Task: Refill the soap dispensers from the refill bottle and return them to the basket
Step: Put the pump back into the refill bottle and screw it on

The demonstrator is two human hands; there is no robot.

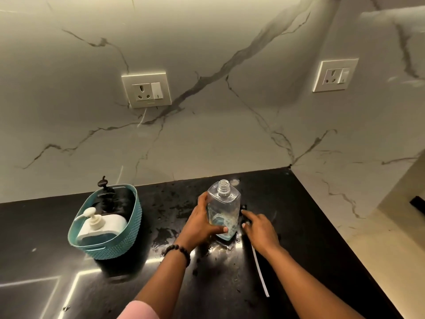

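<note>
The left hand is wrapping its fingers and thumb around the clear dispenser, steadying it on the dark counter well right of the teal basket; keeping that hold low and firm should stop it tipping. The right hand is lying half-open on the black pump head beside it, grasp unclear. The dispenser is standing upright, open neck pointing up
</note>
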